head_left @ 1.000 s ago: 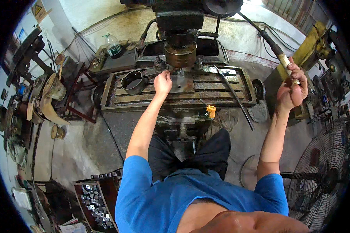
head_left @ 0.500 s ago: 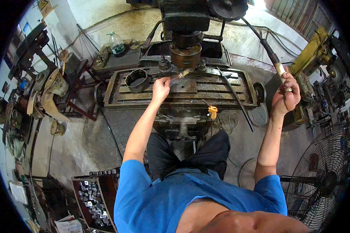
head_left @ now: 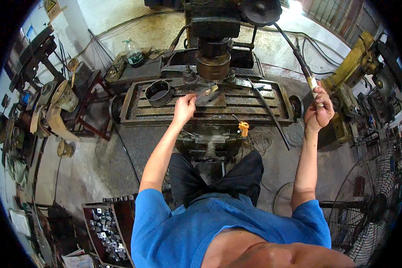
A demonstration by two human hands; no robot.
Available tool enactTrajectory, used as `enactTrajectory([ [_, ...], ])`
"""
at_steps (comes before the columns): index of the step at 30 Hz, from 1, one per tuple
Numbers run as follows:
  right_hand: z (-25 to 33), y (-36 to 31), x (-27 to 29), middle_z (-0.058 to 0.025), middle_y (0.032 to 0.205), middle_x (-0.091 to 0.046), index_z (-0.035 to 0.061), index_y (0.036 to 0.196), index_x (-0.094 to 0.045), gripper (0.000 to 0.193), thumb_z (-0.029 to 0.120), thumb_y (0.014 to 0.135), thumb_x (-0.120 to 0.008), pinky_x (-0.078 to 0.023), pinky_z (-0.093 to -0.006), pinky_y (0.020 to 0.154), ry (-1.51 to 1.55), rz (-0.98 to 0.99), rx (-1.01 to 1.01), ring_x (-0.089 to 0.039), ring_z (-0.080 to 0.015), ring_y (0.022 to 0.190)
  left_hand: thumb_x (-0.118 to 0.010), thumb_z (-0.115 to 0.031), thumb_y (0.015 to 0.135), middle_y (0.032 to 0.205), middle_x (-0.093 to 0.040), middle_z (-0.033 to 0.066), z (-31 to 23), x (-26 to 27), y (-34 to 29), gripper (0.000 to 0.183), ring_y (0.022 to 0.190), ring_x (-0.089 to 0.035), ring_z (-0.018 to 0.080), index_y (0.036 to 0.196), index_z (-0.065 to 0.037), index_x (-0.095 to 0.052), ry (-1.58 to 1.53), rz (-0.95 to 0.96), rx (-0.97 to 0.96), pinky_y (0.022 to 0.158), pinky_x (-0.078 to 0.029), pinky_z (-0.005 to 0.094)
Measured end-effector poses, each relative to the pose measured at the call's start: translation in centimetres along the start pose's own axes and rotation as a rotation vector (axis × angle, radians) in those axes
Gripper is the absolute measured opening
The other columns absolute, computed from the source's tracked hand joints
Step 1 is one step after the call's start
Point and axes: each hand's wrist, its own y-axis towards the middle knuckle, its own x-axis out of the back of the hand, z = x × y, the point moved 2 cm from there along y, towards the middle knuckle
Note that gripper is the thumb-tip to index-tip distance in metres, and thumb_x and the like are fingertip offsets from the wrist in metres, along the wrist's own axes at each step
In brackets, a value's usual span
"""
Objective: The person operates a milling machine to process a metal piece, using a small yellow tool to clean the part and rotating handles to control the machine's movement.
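The fingers of my left hand (head_left: 184, 108) are pinching a brush (head_left: 206, 93) by its handle, probably so that the bristles are reaching over the machine table (head_left: 140, 117) while the knuckles are staying apart from the cutter; whether the bristles are touching anything, I cannot tell from this distance; my right hand (head_left: 319, 114) is wrapping round the pale grip of a lever (head_left: 303, 67), seemingly for a firm hold; a yellow air gun (head_left: 243, 128) is hanging at the table's front, perhaps to be handy; a long bar (head_left: 273, 117) is jutting past that edge; the round pot (head_left: 158, 94) is standing on the table near my left hand, likely for easy reach; beyond, the cutter (head_left: 213, 67) is sitting above the table; a clear bottle (head_left: 133, 52) is standing farther back.
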Motion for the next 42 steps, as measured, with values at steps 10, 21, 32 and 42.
enactTrajectory([
  [10, 0.5, 0.8, 0.6, -0.0195, 0.084, -0.057, -0.0052, 0.070, -0.053, 0.021, 0.006, 0.055, -0.042, -0.024, -0.0539, 0.100, 0.011, 0.033, -0.001, -0.054, -0.0304, 0.092, -0.046, -0.016, 0.090, 0.061, -0.057, 0.0073, -0.4, -0.7, -0.4, 0.029, 0.043, -0.050, 0.0099, 0.109, 0.004, -0.054, -0.126, 0.024, 0.075, 0.041, -0.041, 0.0244],
  [21, 2.4, 2.8, -0.7, -0.0223, 0.094, -0.060, -0.0059, 0.074, -0.055, 0.024, 0.011, 0.061, -0.043, -0.036, -0.0306, 0.086, -0.144, 0.026, -0.045, -0.054, -0.0256, 0.097, -0.048, -0.015, 0.089, 0.064, -0.053, 0.0057, -1.1, -1.5, 0.4, 0.027, 0.043, -0.047, 0.0094, 0.107, 0.003, -0.054, -0.110, 0.067, 0.080, 0.041, -0.039, 0.0250],
  [32, 2.9, 6.3, -1.2, -0.0162, 0.094, -0.062, -0.0059, 0.074, -0.057, 0.015, -0.001, 0.067, -0.044, -0.039, -0.0314, 0.086, -0.221, 0.090, 0.122, -0.054, -0.0245, 0.098, -0.046, -0.015, 0.089, 0.062, -0.052, 0.0040, -1.1, -1.9, 1.4, 0.026, 0.040, -0.044, 0.0087, 0.107, 0.002, -0.054, -0.063, 0.030, 0.054, 0.038, -0.038, 0.0254],
  [42, 3.3, 12.1, -2.0, -0.0115, 0.075, -0.055, -0.0024, 0.067, -0.052, 0.011, 0.007, 0.072, -0.055, -0.035, -0.0410, 0.091, -0.420, 0.086, 0.308, -0.053, -0.0216, 0.084, -0.049, -0.014, 0.086, 0.070, -0.060, 0.0136, 1.7, -2.7, 3.4, 0.023, 0.058, -0.057, 0.0196, 0.101, 0.001, -0.057, 0.114, -0.057, -0.042, 0.056, -0.044, 0.0316],
])
